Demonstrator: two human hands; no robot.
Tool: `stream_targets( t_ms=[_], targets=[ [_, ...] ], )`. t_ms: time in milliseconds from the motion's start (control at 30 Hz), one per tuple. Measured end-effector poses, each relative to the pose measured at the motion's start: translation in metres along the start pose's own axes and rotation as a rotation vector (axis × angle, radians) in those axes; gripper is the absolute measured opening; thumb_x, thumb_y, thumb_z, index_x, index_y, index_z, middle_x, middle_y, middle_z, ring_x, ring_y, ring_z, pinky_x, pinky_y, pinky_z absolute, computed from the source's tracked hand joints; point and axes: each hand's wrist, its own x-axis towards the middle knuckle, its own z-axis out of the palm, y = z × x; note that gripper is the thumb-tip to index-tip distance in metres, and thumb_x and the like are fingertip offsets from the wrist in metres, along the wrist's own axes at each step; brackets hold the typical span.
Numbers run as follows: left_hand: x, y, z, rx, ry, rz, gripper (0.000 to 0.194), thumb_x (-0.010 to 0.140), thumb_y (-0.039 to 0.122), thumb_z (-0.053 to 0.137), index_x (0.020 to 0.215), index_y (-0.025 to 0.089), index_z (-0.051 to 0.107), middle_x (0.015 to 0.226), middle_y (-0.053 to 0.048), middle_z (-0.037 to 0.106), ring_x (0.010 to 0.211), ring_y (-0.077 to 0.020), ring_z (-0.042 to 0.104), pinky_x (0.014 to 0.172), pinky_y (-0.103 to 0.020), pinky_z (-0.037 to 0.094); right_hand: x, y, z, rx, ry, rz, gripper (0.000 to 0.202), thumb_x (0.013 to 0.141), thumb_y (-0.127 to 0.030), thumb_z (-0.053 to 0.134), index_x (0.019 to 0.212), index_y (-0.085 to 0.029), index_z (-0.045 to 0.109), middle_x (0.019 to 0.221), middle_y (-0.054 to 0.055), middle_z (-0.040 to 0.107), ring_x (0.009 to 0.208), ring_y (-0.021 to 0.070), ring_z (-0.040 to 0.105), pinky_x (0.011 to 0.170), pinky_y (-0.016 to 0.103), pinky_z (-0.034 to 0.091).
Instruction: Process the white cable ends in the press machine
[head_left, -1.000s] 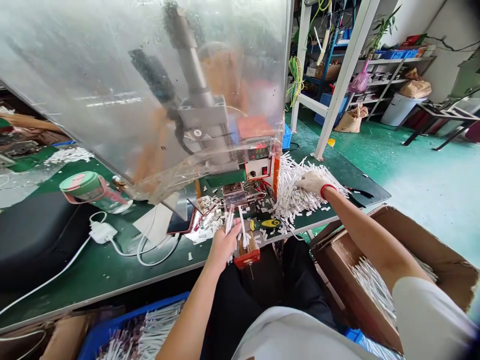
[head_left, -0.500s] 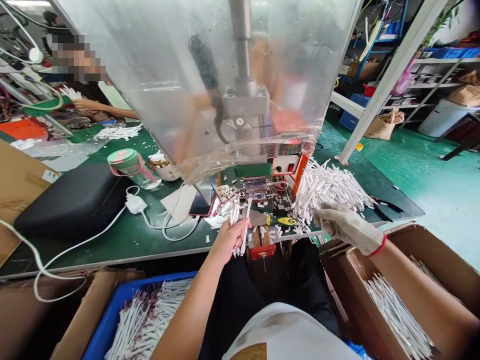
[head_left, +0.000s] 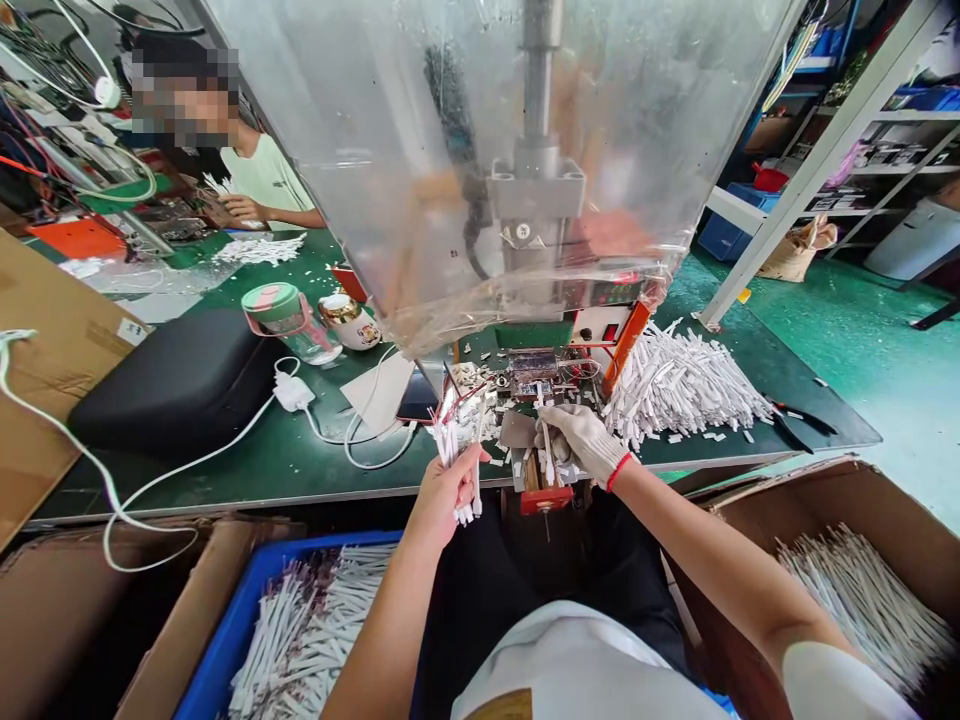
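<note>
My bare left hand [head_left: 444, 492] is closed around a small bundle of white sleeved wires [head_left: 448, 440], with thin reddish ends showing at the top. My right hand [head_left: 589, 440], in a whitish glove with a red cuff, is at the front of the machine's metal fixture [head_left: 531, 372]. Its fingertips pinch a single white sleeved wire [head_left: 550, 465], whose upper end points at the fixture. Beneath that hand, a scraper's blade [head_left: 517, 430] shows; its handle is hidden by the glove. A red-ended clamp block [head_left: 546, 500] sits at the bench edge below.
A heap of white sleeves [head_left: 686, 385] and pliers [head_left: 802, 425] lie to the right. A clear guard [head_left: 420, 200] hangs over the fixture. Left are a phone [head_left: 416, 395], cup [head_left: 285, 320], jar [head_left: 349, 320] and black case [head_left: 180, 385]. A blue bin [head_left: 202, 670] and carton [head_left: 750, 510] hold wires. A co-worker [head_left: 262, 180] sits beyond.
My right hand has moved left from the sleeve heap to the fixture, now with a white sleeved wire in its fingers, and covers the scraper's handle. The left hand keeps its bundle. The view has shifted.
</note>
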Motion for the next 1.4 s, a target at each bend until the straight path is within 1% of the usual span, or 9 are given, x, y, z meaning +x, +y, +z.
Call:
stream_targets(
  t_ms=[367, 533, 700, 933, 1000, 1100, 1200, 1300, 1400],
  targets=[
    [-0.004, 0.003, -0.003, 0.166, -0.110, 0.069, 0.043, 0.069, 0.055, 0.080, 0.062, 0.014, 0.069, 0.050, 0.001, 0.055, 0.041, -0.0047, 0.036, 0.039, -0.019, 0.014, 0.007, -0.002, 0.003, -0.033, 0.021, 0.038, 0.035, 0.085, -0.046, 0.060, 0.067, -0.016, 0.059, 0.061, 0.006, 0.069, 0.032, 0.0078, 0.046, 0.031, 0.020, 0.032],
    [0.000, 0.017, -0.004, 0.412, -0.242, 0.142, 0.035, 0.079, 0.050, 0.073, 0.070, 0.016, 0.073, 0.047, 0.003, 0.052, 0.043, -0.0086, 0.044, 0.044, -0.021, 0.032, -0.018, -0.037, -0.014, -0.444, 0.045, -0.194, 0.039, 0.089, -0.056, 0.059, 0.087, -0.017, 0.061, 0.070, 0.002, 0.067, 0.043, 0.0086, 0.051, 0.040, 0.020, 0.036],
    [0.007, 0.035, 0.013, 0.689, -0.495, 0.088, 0.033, 0.077, 0.047, 0.075, 0.063, 0.018, 0.067, 0.048, 0.004, 0.052, 0.042, -0.0095, 0.044, 0.043, -0.023, 0.033, -0.059, -0.072, -0.023, -0.796, -0.343, -0.402, 0.030, 0.092, -0.046, 0.060, 0.090, -0.017, 0.068, 0.077, 0.000, 0.066, 0.065, 0.0108, 0.057, 0.054, 0.019, 0.039],
    [0.004, 0.043, 0.022, 0.609, -0.844, -0.068, 0.041, 0.081, 0.057, 0.072, 0.067, 0.020, 0.065, 0.044, 0.008, 0.033, 0.039, -0.0073, 0.026, 0.039, -0.024, 0.015, -0.097, -0.058, -0.036, -0.389, -0.435, -0.165, 0.027, 0.090, -0.040, 0.059, 0.076, -0.016, 0.061, 0.064, -0.002, 0.058, 0.050, 0.0078, 0.050, 0.045, 0.018, 0.038],
    [0.006, 0.043, 0.006, 0.539, -0.781, -0.093, 0.040, 0.081, 0.055, 0.074, 0.068, 0.019, 0.063, 0.046, 0.008, 0.034, 0.040, -0.0060, 0.025, 0.039, -0.022, 0.015, -0.101, -0.061, -0.066, -0.290, -0.244, -0.174, 0.027, 0.087, -0.040, 0.061, 0.074, -0.016, 0.058, 0.060, -0.002, 0.056, 0.047, 0.0081, 0.049, 0.042, 0.018, 0.038],
    [0.011, 0.039, -0.016, 0.351, -0.482, -0.097, 0.033, 0.081, 0.049, 0.077, 0.084, 0.019, 0.063, 0.051, 0.008, 0.045, 0.040, -0.0057, 0.033, 0.040, -0.019, 0.024, -0.093, -0.070, -0.127, -0.314, 0.182, -0.207, 0.022, 0.085, -0.038, 0.062, 0.084, -0.016, 0.062, 0.067, 0.001, 0.062, 0.050, 0.0107, 0.055, 0.045, 0.021, 0.043],
    [0.015, 0.025, -0.013, 0.184, -0.294, -0.086, 0.036, 0.077, 0.047, 0.080, 0.082, 0.020, 0.057, 0.053, 0.009, 0.045, 0.041, -0.0062, 0.036, 0.039, -0.018, 0.027, -0.069, -0.072, -0.167, -0.581, 0.464, -0.249, 0.023, 0.087, -0.035, 0.061, 0.099, -0.018, 0.069, 0.071, 0.000, 0.065, 0.051, 0.0100, 0.054, 0.046, 0.021, 0.039],
    [0.021, 0.005, 0.016, 0.277, -0.212, -0.019, 0.041, 0.079, 0.051, 0.076, 0.067, 0.021, 0.050, 0.043, 0.012, 0.031, 0.037, -0.0056, 0.024, 0.038, -0.019, 0.019, -0.042, -0.067, -0.165, -0.835, 0.468, -0.280, 0.031, 0.090, -0.044, 0.064, 0.090, -0.015, 0.072, 0.067, 0.002, 0.063, 0.056, 0.0115, 0.054, 0.051, 0.023, 0.040],
    [0.029, -0.008, 0.048, 0.547, -0.139, 0.112, 0.034, 0.079, 0.051, 0.073, 0.081, 0.019, 0.064, 0.047, 0.008, 0.045, 0.040, -0.0094, 0.035, 0.041, -0.022, 0.022, -0.020, -0.064, -0.143, -0.871, 0.457, -0.294, 0.034, 0.092, -0.044, 0.066, 0.099, -0.012, 0.069, 0.087, 0.005, 0.067, 0.073, 0.0145, 0.062, 0.066, 0.027, 0.052]
  ],
)
